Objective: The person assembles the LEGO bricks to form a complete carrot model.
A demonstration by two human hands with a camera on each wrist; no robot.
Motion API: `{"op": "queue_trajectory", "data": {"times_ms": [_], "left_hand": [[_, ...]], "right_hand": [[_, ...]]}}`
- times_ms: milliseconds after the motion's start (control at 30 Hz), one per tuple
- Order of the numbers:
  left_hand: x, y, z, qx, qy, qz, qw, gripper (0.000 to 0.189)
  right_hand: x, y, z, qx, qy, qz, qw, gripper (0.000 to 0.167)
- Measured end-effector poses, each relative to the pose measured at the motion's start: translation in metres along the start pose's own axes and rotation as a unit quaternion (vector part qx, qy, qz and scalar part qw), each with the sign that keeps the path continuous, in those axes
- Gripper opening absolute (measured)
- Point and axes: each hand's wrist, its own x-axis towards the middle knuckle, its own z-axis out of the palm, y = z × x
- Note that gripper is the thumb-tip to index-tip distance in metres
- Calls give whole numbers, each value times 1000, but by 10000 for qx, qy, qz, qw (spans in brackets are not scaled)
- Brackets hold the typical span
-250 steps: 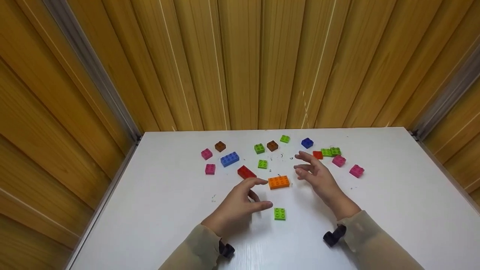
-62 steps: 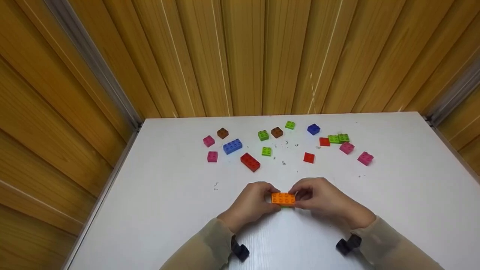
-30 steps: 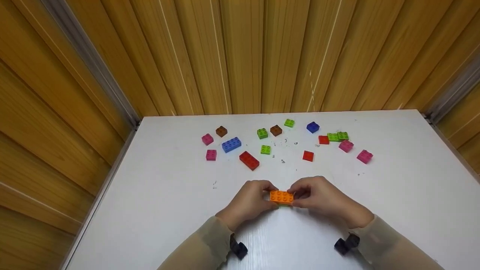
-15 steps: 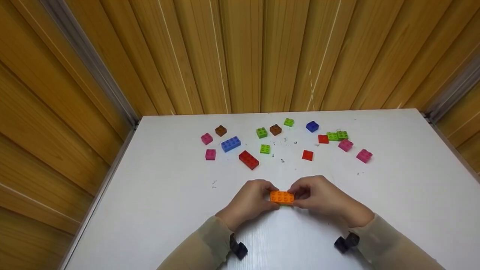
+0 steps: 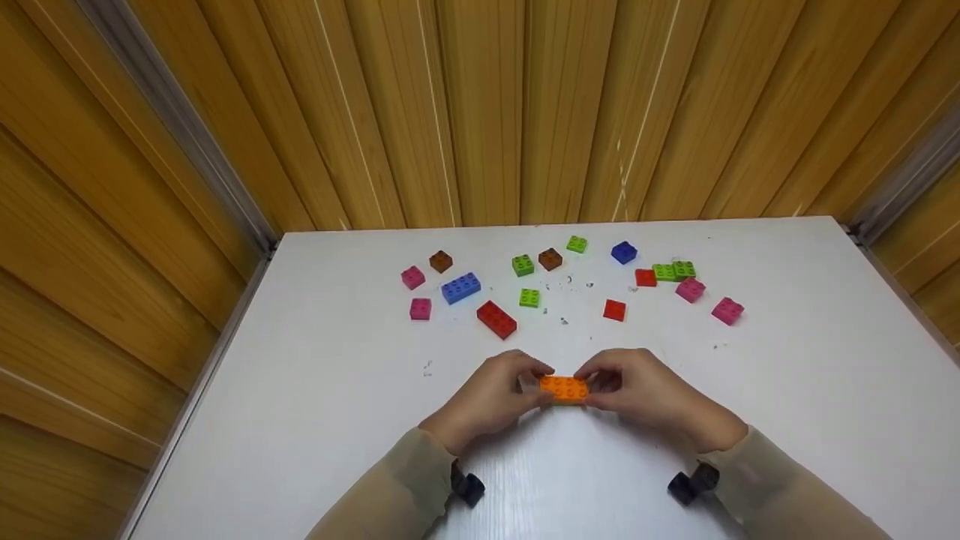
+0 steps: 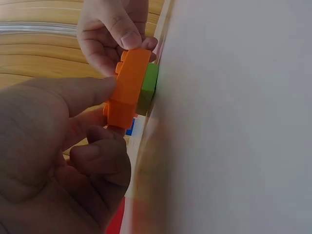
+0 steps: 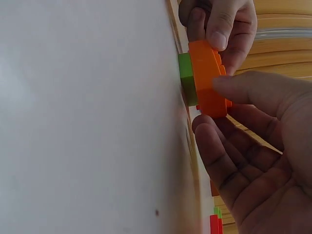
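Observation:
An orange eight-stud toy building brick (image 5: pixel 564 388) sits on top of a light green brick (image 7: pixel 187 80) near the middle of the table. My left hand (image 5: pixel 491 394) pinches the orange brick's left end, its thumb (image 6: pixel 92 92) on the near side. From the other side my right hand (image 5: pixel 649 390) pinches the right end, thumb (image 7: pixel 248 92) on the near long face. In both wrist views the green brick lies beneath the orange one, against the white table. Its full outline is partly hidden.
Farther back on the white table (image 5: pixel 300 420) lie a long red brick (image 5: pixel 496 319), a long blue brick (image 5: pixel 461 288), a flat red piece (image 5: pixel 614 310) and a flat green brick (image 5: pixel 529 298). Several pink, brown, green and blue small bricks are scattered behind. Wood-look panels (image 5: pixel 480 112) enclose the table.
Earlier the orange brick lay farther back, apart from the green brick near the front; now it sits on green, held by both hands. Over the last half second, the left fingers have shifted slightly upward.

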Motion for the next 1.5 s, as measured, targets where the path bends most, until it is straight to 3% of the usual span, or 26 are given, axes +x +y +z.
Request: {"op": "queue_trajectory", "data": {"times_ms": [233,667,967,1233,1333,1500], "left_hand": [[1,-2,-1,-156,122,-202,9996,25],[7,5,0,-123,160,-308,9993,27],[18,13,-10,117,93,-548,9984,27],[27,16,-15,135,-18,-718,9973,27],[26,16,-27,-45,182,-827,9964,27],[27,11,-58,-614,900,-1063,9883,32]], "right_hand": [[1,1,-1,-24,179,362,9992,29],[4,-1,-8,41,58,509,9987,27],[24,-11,-19,-629,-161,696,9955,22],[28,-2,-12,-315,-37,761,9966,37],[28,1,-10,-275,49,823,9962,34],[29,0,-8,-197,127,867,9960,32]]}}
